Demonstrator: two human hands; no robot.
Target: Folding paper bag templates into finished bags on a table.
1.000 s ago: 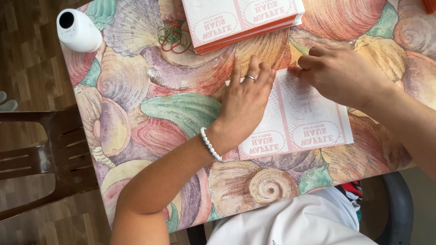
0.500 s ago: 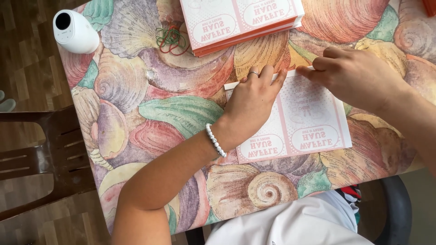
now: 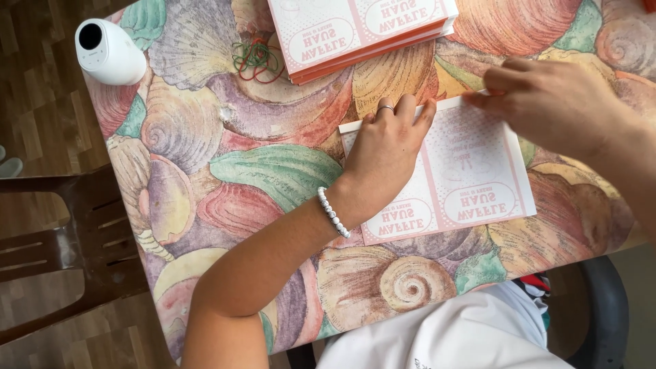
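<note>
Lying under left hand (image 3: pixel 386 147): pink-printed card sheet (image 3: pixel 471 181).

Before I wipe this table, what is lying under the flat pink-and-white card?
Only the shell-patterned tablecloth shows around the card. The left hand presses flat on it, and the right hand pinches its far edge. Anything directly beneath is covered.

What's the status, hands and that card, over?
Left hand flat on the pink card, pinning it. Right hand pinching the card's top edge. Card stack and rubber bands lie apart, nothing in the way.
</note>
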